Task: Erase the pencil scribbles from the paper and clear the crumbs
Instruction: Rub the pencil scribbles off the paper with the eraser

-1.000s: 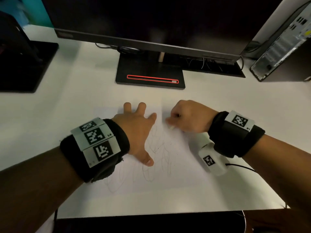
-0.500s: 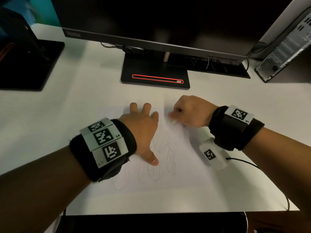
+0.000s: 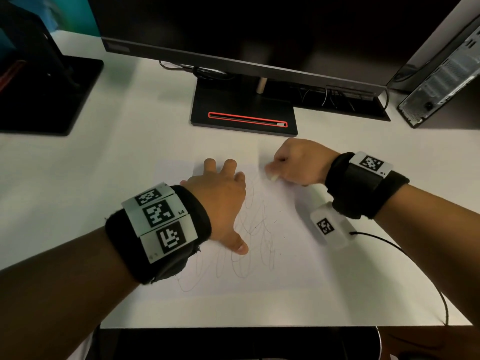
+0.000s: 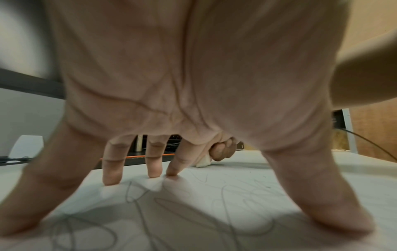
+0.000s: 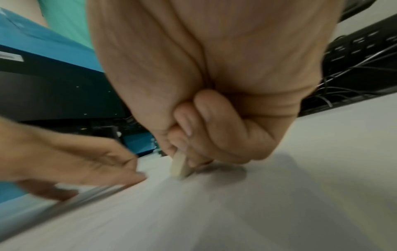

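Observation:
A white sheet of paper lies on the white desk, with grey pencil scribbles down its middle. My left hand lies spread on the sheet, its straight fingers and thumb pressing it flat beside the scribbles. My right hand is at the sheet's far right part, curled round a small pale eraser. The eraser stands on edge with its tip touching the paper. A few dark specks lie on the sheet to the right of the scribbles.
A monitor stand with a red-trimmed slot sits just beyond the paper. A second black stand is at the far left and a computer case at the far right. A thin black cable trails from my right wrist over the desk's near edge.
My right hand with the eraser has shifted slightly away from me along the top of the scribbles. My left hand keeps pressing the paper in the same place.

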Demonstrator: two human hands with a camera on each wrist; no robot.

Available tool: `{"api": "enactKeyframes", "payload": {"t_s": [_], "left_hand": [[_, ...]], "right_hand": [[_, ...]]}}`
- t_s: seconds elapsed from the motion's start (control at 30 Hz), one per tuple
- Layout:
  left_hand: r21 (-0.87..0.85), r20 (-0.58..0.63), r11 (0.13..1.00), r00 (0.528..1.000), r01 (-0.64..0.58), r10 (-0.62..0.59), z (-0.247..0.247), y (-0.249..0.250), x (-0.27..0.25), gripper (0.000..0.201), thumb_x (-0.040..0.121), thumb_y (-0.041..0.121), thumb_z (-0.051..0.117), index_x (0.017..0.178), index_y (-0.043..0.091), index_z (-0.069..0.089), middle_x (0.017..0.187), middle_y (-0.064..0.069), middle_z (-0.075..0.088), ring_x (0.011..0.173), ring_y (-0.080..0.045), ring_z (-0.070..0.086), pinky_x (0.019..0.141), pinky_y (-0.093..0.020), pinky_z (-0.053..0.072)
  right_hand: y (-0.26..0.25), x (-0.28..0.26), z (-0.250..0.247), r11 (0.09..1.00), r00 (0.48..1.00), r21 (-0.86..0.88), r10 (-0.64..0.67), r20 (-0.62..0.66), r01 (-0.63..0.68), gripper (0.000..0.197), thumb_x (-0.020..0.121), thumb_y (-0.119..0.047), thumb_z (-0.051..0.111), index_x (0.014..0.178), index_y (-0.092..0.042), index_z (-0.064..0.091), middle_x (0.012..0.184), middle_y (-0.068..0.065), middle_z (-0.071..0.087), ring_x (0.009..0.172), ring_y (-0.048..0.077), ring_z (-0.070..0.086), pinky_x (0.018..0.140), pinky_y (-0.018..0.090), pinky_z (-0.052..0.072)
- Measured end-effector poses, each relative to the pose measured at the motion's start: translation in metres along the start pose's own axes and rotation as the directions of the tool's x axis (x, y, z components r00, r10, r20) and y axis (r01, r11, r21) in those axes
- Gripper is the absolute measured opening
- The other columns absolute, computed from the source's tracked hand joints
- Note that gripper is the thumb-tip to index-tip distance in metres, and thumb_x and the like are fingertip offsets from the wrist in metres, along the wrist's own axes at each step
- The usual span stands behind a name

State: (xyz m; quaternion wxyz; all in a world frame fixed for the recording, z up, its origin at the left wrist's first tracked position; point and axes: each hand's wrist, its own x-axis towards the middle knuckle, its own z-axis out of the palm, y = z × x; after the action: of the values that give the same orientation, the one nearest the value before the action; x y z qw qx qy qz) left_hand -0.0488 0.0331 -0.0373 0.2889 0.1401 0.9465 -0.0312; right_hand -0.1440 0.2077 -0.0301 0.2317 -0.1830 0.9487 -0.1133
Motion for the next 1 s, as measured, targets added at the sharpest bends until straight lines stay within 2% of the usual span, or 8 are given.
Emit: {"api": "enactKeyframes", "payload": {"t_s": [0.13, 0.27, 0.33, 0.47, 0.57, 0.7, 0.9, 1.0], "left_hand": [[-0.002, 0.006, 1.000, 1.000, 0.005, -0.005, 0.000, 0.000, 0.002, 0.125, 0.060, 0.078, 0.076, 0.152, 0.012, 0.023, 0.152, -0.006, 0.018, 0.139, -0.035, 0.021, 0.097, -0.052, 0.052], [0.007, 0.007, 1.000, 1.000, 0.004, -0.004, 0.000, 0.001, 0.002, 0.127, 0.060, 0.079, 0.076, 0.153, 0.010, 0.022, 0.152, -0.007, 0.019, 0.140, -0.036, 0.022, 0.097, -0.052, 0.052], [-0.002, 0.009, 1.000, 1.000, 0.011, -0.010, -0.001, 0.000, 0.002, 0.126, 0.060, 0.078, 0.077, 0.152, 0.011, 0.023, 0.152, -0.007, 0.018, 0.140, -0.035, 0.021, 0.098, -0.052, 0.051], [0.011, 0.010, 1.000, 1.000, 0.013, -0.013, -0.001, 0.001, 0.002, 0.126, 0.060, 0.078, 0.077, 0.152, 0.011, 0.023, 0.152, -0.007, 0.018, 0.140, -0.036, 0.021, 0.097, -0.052, 0.052], [0.008, 0.012, 1.000, 1.000, 0.015, -0.016, -0.001, 0.001, 0.001, 0.126, 0.061, 0.078, 0.077, 0.153, 0.011, 0.021, 0.152, -0.007, 0.017, 0.141, -0.036, 0.020, 0.098, -0.052, 0.051], [0.002, 0.022, 1.000, 1.000, 0.016, -0.017, -0.002, 0.002, 0.002, 0.126, 0.061, 0.077, 0.077, 0.153, 0.011, 0.020, 0.151, -0.007, 0.017, 0.141, -0.036, 0.019, 0.097, -0.051, 0.052], [-0.004, 0.024, 1.000, 1.000, 0.021, -0.020, -0.002, 0.001, 0.001, 0.126, 0.061, 0.077, 0.077, 0.153, 0.011, 0.021, 0.151, -0.006, 0.016, 0.141, -0.036, 0.018, 0.098, -0.052, 0.051], [-0.001, 0.029, 1.000, 0.999, 0.015, -0.015, -0.002, 0.002, 0.002, 0.128, 0.062, 0.076, 0.077, 0.154, 0.011, 0.017, 0.153, -0.005, 0.014, 0.142, -0.037, 0.017, 0.099, -0.052, 0.050]], "right_hand": [[-0.008, -0.005, 0.010, 0.997, 0.995, -0.051, -0.060, 0.078, 0.064, 0.046, 0.099, -0.038, 0.055, 0.062, -0.012, 0.063, 0.055, -0.002, 0.056, 0.048, 0.012, 0.049, 0.056, 0.024, 0.041], [-0.002, 0.002, -0.001, 1.000, 1.000, -0.013, -0.005, -0.024, 0.005, 0.043, 0.096, -0.036, 0.058, 0.059, -0.016, 0.061, 0.062, 0.001, 0.066, 0.054, 0.014, 0.055, 0.058, 0.024, 0.040], [-0.008, -0.001, 0.007, 0.997, 0.998, -0.052, -0.052, 0.021, 0.053, 0.046, 0.099, -0.038, 0.056, 0.059, -0.016, 0.060, 0.063, 0.000, 0.062, 0.057, 0.015, 0.054, 0.057, 0.025, 0.038], [-0.005, 0.001, 0.005, 0.999, 1.000, 0.043, -0.009, 0.019, 0.008, 0.045, 0.097, -0.036, 0.059, 0.058, -0.013, 0.059, 0.052, 0.000, 0.057, 0.044, 0.012, 0.050, 0.055, 0.024, 0.041], [-0.009, 0.000, 0.006, 1.000, 1.000, 0.022, -0.017, 0.006, 0.017, 0.044, 0.098, -0.035, 0.057, 0.059, -0.014, 0.059, 0.060, 0.001, 0.062, 0.056, 0.015, 0.056, 0.058, 0.024, 0.041], [-0.012, -0.003, 0.009, 0.999, 0.999, 0.052, -0.017, 0.045, 0.015, 0.046, 0.099, -0.035, 0.057, 0.058, -0.015, 0.058, 0.052, -0.001, 0.054, 0.045, 0.013, 0.047, 0.052, 0.022, 0.039], [-0.010, -0.008, 0.013, 0.999, 0.997, -0.011, -0.051, 0.051, 0.051, 0.048, 0.100, -0.037, 0.055, 0.059, -0.011, 0.055, 0.054, -0.001, 0.053, 0.049, 0.014, 0.047, 0.054, 0.024, 0.038], [0.001, -0.008, 0.006, 0.998, 1.000, 0.068, 0.011, 0.017, -0.013, 0.046, 0.095, -0.035, 0.060, 0.056, -0.012, 0.056, 0.049, -0.002, 0.052, 0.042, 0.013, 0.045, 0.053, 0.024, 0.040]]}}
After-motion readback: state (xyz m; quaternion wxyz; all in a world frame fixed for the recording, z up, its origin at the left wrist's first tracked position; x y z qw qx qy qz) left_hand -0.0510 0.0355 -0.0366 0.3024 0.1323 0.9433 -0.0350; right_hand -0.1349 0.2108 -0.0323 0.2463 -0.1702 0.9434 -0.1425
